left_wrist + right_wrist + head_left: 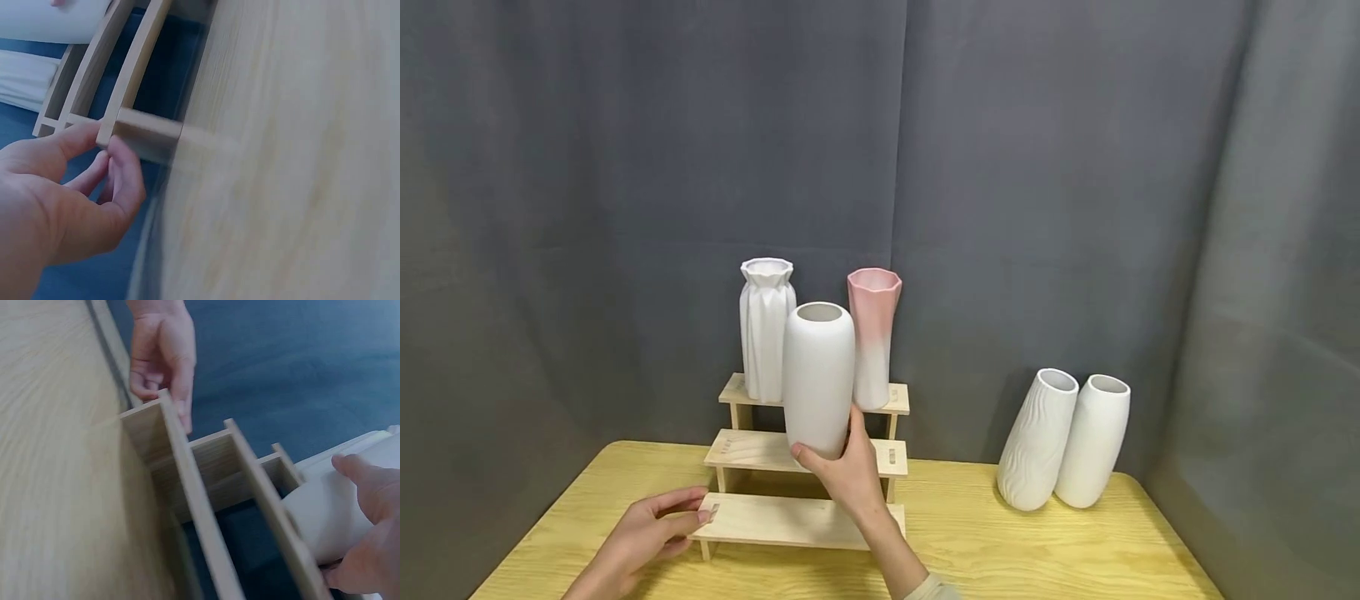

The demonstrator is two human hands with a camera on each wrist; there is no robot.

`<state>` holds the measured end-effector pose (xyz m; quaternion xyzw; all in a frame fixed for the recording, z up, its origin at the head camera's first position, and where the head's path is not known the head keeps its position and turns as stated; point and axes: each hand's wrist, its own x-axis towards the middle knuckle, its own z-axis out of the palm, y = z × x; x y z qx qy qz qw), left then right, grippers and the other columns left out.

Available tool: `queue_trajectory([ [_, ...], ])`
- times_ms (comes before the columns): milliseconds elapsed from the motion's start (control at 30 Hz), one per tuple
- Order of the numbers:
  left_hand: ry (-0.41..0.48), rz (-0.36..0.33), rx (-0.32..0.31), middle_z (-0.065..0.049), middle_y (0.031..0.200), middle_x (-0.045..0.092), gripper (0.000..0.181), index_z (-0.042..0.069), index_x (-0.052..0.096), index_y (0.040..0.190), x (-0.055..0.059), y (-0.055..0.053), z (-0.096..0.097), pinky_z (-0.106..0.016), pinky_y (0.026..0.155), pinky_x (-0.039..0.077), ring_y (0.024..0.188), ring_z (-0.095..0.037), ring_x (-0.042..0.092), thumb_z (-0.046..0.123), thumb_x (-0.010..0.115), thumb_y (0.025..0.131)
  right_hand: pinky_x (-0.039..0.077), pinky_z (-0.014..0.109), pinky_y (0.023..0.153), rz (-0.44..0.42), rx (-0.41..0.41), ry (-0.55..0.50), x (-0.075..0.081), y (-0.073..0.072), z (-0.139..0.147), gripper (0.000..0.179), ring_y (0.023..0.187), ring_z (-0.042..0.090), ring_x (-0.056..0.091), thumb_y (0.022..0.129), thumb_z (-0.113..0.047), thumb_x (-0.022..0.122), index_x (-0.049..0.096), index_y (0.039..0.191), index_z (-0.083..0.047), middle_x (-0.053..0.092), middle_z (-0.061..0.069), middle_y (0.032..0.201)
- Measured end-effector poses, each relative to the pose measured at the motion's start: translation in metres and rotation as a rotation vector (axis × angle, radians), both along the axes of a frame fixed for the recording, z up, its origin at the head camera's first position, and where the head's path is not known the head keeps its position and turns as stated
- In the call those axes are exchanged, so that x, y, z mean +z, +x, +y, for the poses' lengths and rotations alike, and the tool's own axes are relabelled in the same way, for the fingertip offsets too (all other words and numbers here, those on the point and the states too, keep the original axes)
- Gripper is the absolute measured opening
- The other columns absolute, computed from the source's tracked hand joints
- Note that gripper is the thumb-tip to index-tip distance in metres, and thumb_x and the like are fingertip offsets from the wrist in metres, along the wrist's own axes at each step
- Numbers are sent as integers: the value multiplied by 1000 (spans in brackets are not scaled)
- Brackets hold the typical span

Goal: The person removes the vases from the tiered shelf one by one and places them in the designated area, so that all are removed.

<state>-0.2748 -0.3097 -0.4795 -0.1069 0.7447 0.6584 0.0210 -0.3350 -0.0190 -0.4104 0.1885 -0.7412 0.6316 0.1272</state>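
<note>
My right hand [848, 473] grips a smooth white vase [820, 375] low on its body, fingers and thumb round its sides. The vase stands upright at the middle step of a three-tier wooden stand [790, 521]; whether its base touches the step is hidden by the hand. At the lowest step's left end, my left hand [651, 533] pinches the board between thumb and fingers, as the left wrist view shows with the hand [81, 187] at the board's corner. On the top step stand a pleated white vase [763, 333] and a pink-and-white vase [872, 333], both partly behind the held one.
Two more white vases, a wavy-ribbed one [1037, 442] and a smooth one [1093, 442], stand side by side at the right of the wooden table [985, 550]. Grey curtains [1037, 208] hang behind and at both sides.
</note>
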Motion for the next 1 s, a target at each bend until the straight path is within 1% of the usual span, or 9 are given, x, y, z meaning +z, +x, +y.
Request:
queue_trajectory([
  [100, 81, -24, 36, -8, 127, 62, 65, 0, 59, 141, -4, 2, 0, -37, 75, 57, 100, -20, 62, 20, 86, 85, 48, 45, 96, -10, -17, -20, -9, 0, -4, 99, 118, 19, 58, 75, -31, 92, 36, 156, -25, 56, 0, 137],
  [167, 122, -27, 37, -6, 127, 63, 66, -1, 58, 142, -6, 2, 1, -35, 74, 57, 99, -19, 62, 19, 85, 86, 49, 44, 95, 3, -33, -53, -13, -2, -4, 97, 118, 20, 59, 74, -29, 94, 39, 154, -26, 58, 0, 136],
  [300, 148, -20, 8, -6, 126, 63, 66, -2, 55, 145, -8, -6, 2, -34, 73, 57, 97, -19, 61, 18, 83, 88, 52, 43, 93, 64, -62, -124, -17, -7, -1, 91, 114, 19, 63, 71, -27, 96, 49, 149, -30, 63, -2, 130],
  [400, 157, -16, 5, -4, 123, 64, 64, -1, 55, 145, -7, -9, 2, -33, 71, 57, 97, -18, 63, 17, 82, 89, 54, 41, 90, 119, -71, -174, -18, -10, -1, 87, 110, 19, 66, 70, -26, 97, 54, 145, -32, 67, -2, 125],
  [567, 172, 12, -5, -2, 122, 66, 64, 0, 57, 144, -4, -12, 3, -32, 72, 57, 97, -16, 63, 17, 82, 89, 56, 38, 87, 178, -82, -200, -15, -11, 0, 90, 107, 17, 67, 69, -24, 98, 55, 146, -35, 68, -3, 124],
  [633, 193, 13, -17, 0, 122, 66, 66, -1, 54, 146, -5, -9, 3, -30, 72, 57, 96, -14, 62, 18, 82, 89, 56, 37, 87, 174, -81, -192, -14, -9, 0, 92, 107, 16, 67, 68, -22, 98, 54, 147, -36, 68, -5, 124],
  [833, 294, -18, -104, -3, 121, 66, 78, -5, 33, 156, -11, 1, -5, -26, 71, 55, 90, -11, 58, 18, 76, 95, 57, 36, 84, 130, -68, -171, -14, -1, -2, 90, 103, 15, 69, 66, -23, 98, 56, 144, -38, 70, -6, 120],
  [900, 309, -18, -112, -3, 121, 66, 80, -6, 30, 157, -12, 0, -6, -27, 71, 54, 89, -11, 58, 19, 75, 96, 57, 36, 84, 133, -56, -175, -11, -1, -2, 87, 104, 16, 69, 67, -24, 98, 58, 142, -36, 70, -5, 119],
  [1000, 305, -14, -111, -1, 122, 65, 80, -5, 31, 157, -11, -4, -5, -28, 72, 54, 91, -11, 59, 20, 75, 96, 57, 36, 84, 142, -34, -191, -4, -2, 0, 82, 104, 18, 69, 68, -24, 98, 60, 140, -34, 70, -4, 119],
])
